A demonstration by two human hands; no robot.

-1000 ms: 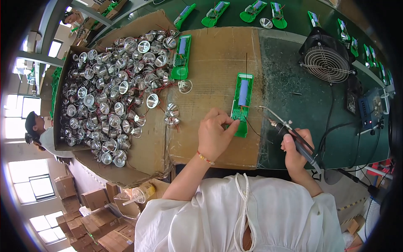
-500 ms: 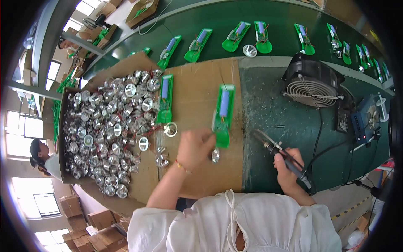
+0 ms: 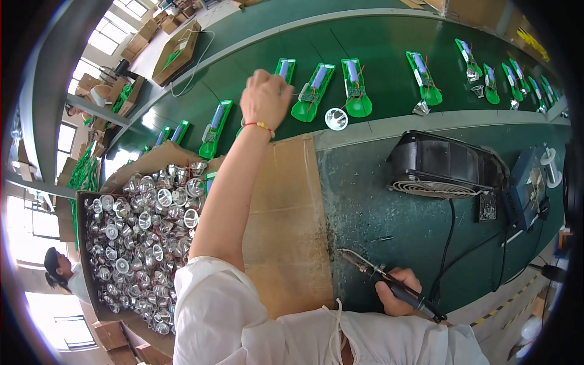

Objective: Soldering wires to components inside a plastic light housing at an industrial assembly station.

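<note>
My left hand (image 3: 266,100) is stretched out over the green work surface at the back. Its fingers are curled at the lower end of a green plastic lamp housing (image 3: 285,67) with a blue cylindrical cell; the hand covers the rest of it. My right hand (image 3: 398,293) is wrapped around the black handle of a soldering iron (image 3: 401,292). The iron's tip points up and left, over the edge where the brown cardboard sheet (image 3: 286,243) meets the green table. My left forearm hides most of another green housing (image 3: 210,177) beside the cardboard box.
A cardboard box (image 3: 85,243) full of shiny reflector cups (image 3: 146,219) stands at left. Several green housings (image 3: 356,88) line the back, with a loose reflector (image 3: 336,119) among them. At right are a black fan (image 3: 447,161), a blue soldering station (image 3: 524,188) and cables.
My left hand has moved from the cardboard to the back surface, and the housing on the cardboard's middle has left it. The view has shifted; my right hand still holds the soldering iron.
</note>
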